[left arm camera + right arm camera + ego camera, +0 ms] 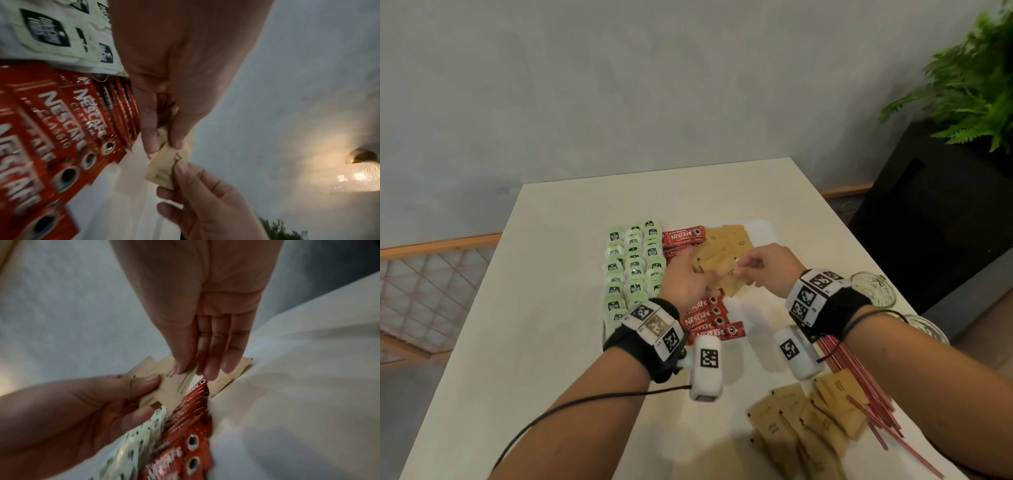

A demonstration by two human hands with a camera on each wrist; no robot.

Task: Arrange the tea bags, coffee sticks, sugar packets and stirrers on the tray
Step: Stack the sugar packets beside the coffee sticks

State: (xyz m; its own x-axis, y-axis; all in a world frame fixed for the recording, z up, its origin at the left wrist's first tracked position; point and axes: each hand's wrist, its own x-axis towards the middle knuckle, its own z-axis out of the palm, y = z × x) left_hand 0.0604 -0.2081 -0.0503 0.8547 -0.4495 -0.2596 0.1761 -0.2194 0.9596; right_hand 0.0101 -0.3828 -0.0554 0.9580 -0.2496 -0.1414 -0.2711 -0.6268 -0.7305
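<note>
Both bare forearms reach forward over the pale counter point(558, 308), each wrist wrapped in a black band with black-and-white coded tags and a small white camera block hanging below it. The left hand point(685, 279) is turned palm inward, its thumb and fingers curled round a small fan of flat tan paper sugar packets point(717, 265). The right hand point(767, 265) meets it from the other side, thumb and forefinger pinching the edge of one packet in that fan, its other fingers fairly straight and close together. The two hands nearly touch.
</note>
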